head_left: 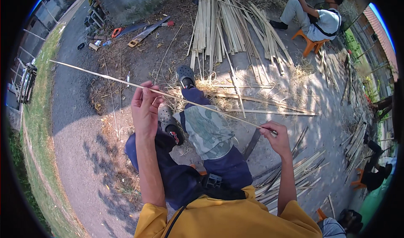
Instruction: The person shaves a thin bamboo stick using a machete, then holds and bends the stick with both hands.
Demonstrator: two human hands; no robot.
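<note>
A long thin bamboo strip point(198, 105) runs slantwise across my lap, its far end pointing up to the left. My left hand point(146, 105) pinches it between thumb and fingers partway along. Close to its near right end, my right hand point(275, 137) grips the same strip, and a short stub pokes out past the fingers. Below the strip a camouflage cloth point(207, 132) lies over my leg.
A big pile of split bamboo strips point(223, 25) lies ahead, with more strips point(294, 172) at my right. Handsaws point(147, 32) rest at the far left near a stone block point(130, 2). A co-worker point(322, 21) sits on an orange stool point(309, 43) at the far right.
</note>
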